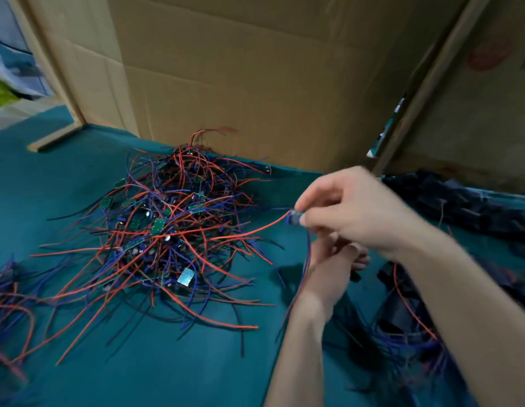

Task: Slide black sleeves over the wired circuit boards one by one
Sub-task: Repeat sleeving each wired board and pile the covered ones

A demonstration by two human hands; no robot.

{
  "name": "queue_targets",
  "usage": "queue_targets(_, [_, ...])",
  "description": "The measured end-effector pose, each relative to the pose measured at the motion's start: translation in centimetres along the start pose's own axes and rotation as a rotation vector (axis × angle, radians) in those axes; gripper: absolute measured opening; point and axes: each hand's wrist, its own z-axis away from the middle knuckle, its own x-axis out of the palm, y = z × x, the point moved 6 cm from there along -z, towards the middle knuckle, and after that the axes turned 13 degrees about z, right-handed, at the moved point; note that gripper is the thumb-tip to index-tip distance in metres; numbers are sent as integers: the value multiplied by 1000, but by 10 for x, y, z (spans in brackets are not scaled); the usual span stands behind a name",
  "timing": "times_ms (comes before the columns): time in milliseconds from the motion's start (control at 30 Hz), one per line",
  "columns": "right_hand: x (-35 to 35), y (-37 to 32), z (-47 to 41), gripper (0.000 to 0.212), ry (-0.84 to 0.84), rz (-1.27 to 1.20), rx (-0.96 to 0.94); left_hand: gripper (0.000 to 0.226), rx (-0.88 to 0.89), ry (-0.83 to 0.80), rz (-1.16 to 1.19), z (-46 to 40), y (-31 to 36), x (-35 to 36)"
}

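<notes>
Biggest risk I see is the pile: red and blue leads all tangled, green boards buried in it. The board I'm holding has a red lead running back toward the pile; if it's snagged, pulling drags neighbours along or strains the solder joint.

Next risk is the grip. Right hand pinches the board by thumb and fingertips, just right of the pile, above the cloth. Small purchase, frame blurred, so it could twist or slip when the sleeve goes on.

Left hand sits under the right wrist, fingers curled; can't tell what it grips. No sleeve plainly on the board yet.

Loose leads could bunch at the sleeve mouth and jam.

Containers: cardboard walls stand behind and right, nothing seen inside them. Dark heap far right, likely sleeves; too blurred to confirm.
</notes>
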Motion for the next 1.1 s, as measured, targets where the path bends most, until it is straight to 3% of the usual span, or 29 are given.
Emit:
queue_targets(133, [-66,33,29,18,140,-624,100,27,-5,38,45,1,6,1])
queue_targets(200, [-79,55,40,18,237,-726,172,27,-53,32,124,2,10,1])
queue_targets(333, [-40,86,56,19,155,-375,295,36,-100,-60,150,6,13,6])
queue_targets(500, [-25,90,42,11,-111,245,156,25,3,-68,-29,8,9,6])
queue_targets(567, [-46,92,26,10,-76,241,157,23,36,-39,-61,7,9,3])
queue_targets(633, [-76,104,3,12,73,262,199,22,50,-11,-47,5,9,1])
queue_targets(700, [-102,125,-25,14,186,426,257,21,69,-3,-58,4,8,0])
queue_targets(833, [-106,182,-68,7,148,536,434,17,78,-15,-114,5,6,0])
queue_targets(933, [-86,216,-82,27,108,536,540,19,91,0,-118,4,6,-2])
queue_targets(1100, [-76,237,-93,43,273,455,630,19,100,-13,-119,2,5,-3])
